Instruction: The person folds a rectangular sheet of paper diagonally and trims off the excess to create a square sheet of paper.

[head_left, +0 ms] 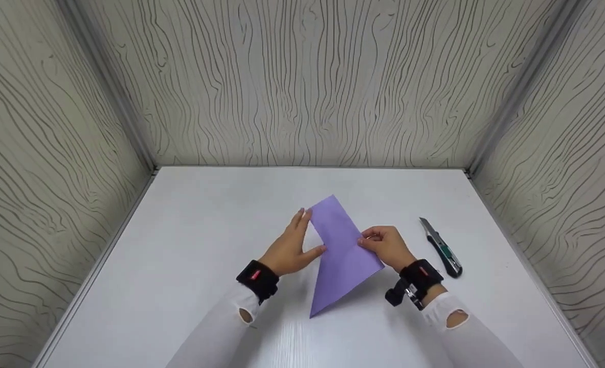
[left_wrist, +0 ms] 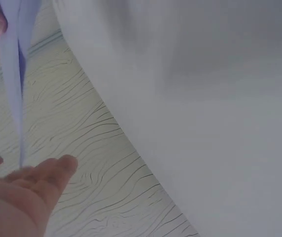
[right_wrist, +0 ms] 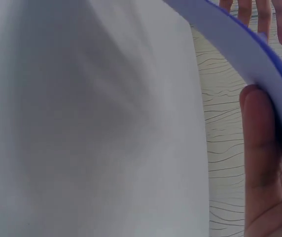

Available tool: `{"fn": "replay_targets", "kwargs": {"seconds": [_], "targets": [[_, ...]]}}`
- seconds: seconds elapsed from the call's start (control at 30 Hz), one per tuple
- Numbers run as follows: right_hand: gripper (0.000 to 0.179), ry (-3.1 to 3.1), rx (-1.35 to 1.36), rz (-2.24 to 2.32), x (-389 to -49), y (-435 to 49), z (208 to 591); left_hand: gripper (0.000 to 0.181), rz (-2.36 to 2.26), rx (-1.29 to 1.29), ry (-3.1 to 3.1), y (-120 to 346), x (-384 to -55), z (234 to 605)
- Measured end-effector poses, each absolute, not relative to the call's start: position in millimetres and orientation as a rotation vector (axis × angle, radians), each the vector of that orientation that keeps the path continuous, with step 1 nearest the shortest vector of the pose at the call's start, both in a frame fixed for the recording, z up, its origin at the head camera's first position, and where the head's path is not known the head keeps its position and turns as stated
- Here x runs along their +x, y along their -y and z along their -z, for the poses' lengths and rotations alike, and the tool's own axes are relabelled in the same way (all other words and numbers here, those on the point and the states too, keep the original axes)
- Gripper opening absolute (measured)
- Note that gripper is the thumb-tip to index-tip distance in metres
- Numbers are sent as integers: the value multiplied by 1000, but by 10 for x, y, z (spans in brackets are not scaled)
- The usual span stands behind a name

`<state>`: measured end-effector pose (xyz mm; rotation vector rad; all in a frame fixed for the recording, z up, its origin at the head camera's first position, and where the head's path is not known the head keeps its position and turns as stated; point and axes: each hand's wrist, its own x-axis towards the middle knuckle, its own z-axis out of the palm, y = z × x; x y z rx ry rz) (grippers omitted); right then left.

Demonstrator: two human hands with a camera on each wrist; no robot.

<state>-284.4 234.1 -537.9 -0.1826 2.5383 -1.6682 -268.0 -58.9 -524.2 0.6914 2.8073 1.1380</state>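
Right hand is pinching the purple paper by one edge, holding it up over the desk; left hand is lining straight fingers up at the other edge, thumb spread, probably just for steadying it.

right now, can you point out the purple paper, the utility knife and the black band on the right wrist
Purple paper (head_left: 344, 258), head view: middle of its upper face.
Utility knife (head_left: 442, 249), head view: on its handle.
Black band on the right wrist (head_left: 423, 274), head view: on its strap.
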Motion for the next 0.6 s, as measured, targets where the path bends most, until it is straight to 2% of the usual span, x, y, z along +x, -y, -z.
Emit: {"fn": "replay_targets", "kwargs": {"seconds": [0.1, 0.17, 0.3, 0.43, 0.6], "targets": [[19, -2552, -70, 1663, -2862, -2351, 5489, 97, -1020, 679, -2846, 524, -2621, 5325], [19, -2574, -17, 1645, -2866, -2368, 5571, 92, -909, 712, -2864, 481, -2575, 5394], [17, -2630, 13, 1600, -2861, -2403, 5725, 80, -558, 894, -2894, 374, -2459, 5536], [16, -2689, -9, 1518, -2845, -2414, 5824, 77, -241, 1094, -2902, 273, -2365, 5667], [12, -2725, 83, 1398, -2826, -2387, 5868, 72, -57, 1176, -2884, 225, -2294, 5769]]}}
